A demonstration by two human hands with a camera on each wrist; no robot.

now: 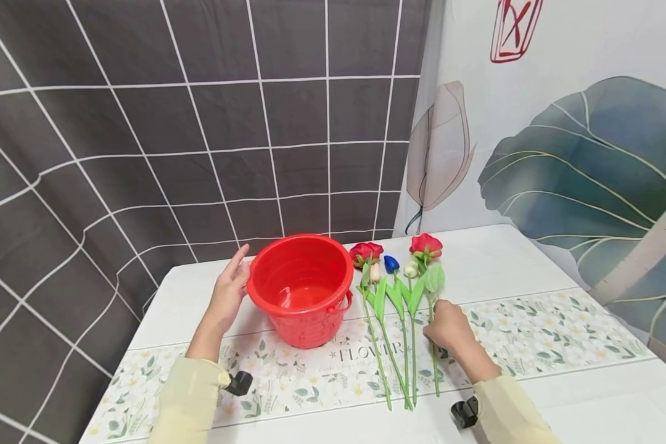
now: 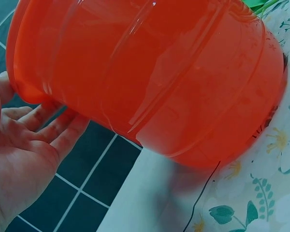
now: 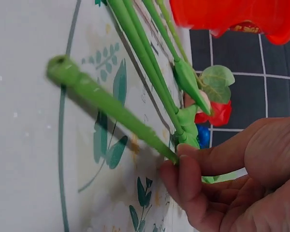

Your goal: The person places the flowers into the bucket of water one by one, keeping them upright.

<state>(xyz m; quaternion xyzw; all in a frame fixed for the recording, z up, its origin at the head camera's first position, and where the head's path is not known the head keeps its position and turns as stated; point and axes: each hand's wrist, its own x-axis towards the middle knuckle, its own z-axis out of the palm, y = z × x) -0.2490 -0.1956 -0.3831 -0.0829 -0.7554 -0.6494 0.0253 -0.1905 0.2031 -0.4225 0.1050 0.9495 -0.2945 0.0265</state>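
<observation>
My left hand [image 1: 230,299] touches the left side of a red plastic bucket [image 1: 305,330] just by its rim. Seen from the left wrist, its fingers [image 2: 63,128] reach along the bucket's wall under the rim without curling round it. On the right, my right hand [image 1: 452,330] pinches the green stem [image 3: 116,111] of an artificial red rose [image 1: 426,245] between thumb and fingers. The stem's cut end points away from the hand in the right wrist view. Left of it lie another red rose [image 1: 365,253], a blue tulip [image 1: 391,264], a pale pink tulip [image 1: 374,272] and a whitish tulip [image 1: 411,269].
A white table [image 1: 488,259] carries a printed floral band with the word FLOWER [image 1: 369,353]. Behind it hangs a dark grid-patterned curtain [image 1: 211,172], and a leaf-printed backdrop [image 1: 577,179] is at the right. The bucket's inside shows only its red floor.
</observation>
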